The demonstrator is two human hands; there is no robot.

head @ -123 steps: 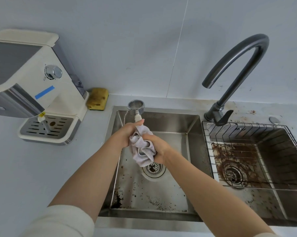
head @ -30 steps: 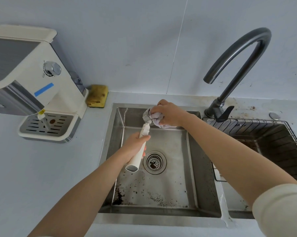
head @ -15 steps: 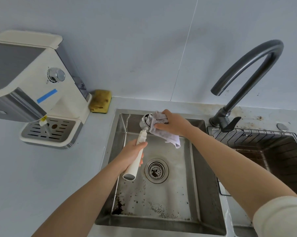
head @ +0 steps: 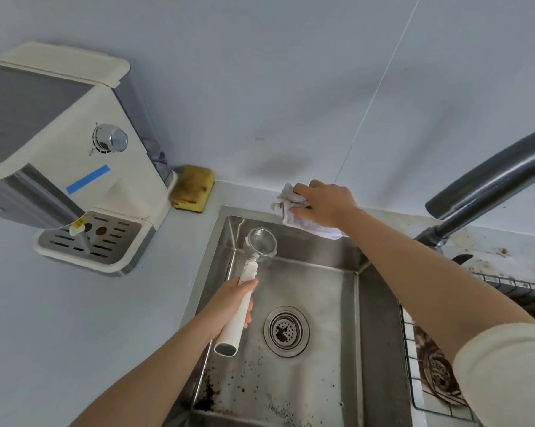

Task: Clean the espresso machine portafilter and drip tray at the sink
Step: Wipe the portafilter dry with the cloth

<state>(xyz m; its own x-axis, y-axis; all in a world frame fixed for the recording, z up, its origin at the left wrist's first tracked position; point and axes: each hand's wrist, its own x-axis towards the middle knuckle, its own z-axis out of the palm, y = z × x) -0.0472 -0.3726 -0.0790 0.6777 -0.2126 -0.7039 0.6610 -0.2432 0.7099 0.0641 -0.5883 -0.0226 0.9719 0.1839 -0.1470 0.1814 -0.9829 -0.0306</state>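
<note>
Espresso machine [head: 59,143] on bench [head: 75,318], far left. Drip tray [head: 93,241] sits in its base, not yet brought over.

Left hand [head: 229,306] wraps the handle of the portafilter [head: 251,268], held over the sink [head: 380,303], basket up and looking free of grounds.

Right hand [head: 324,203] grips the bunched cloth [head: 290,208] at the sink's back rim.

Judgement: portafilter about done, tray left. Grounds speckle the basin floor.
</note>
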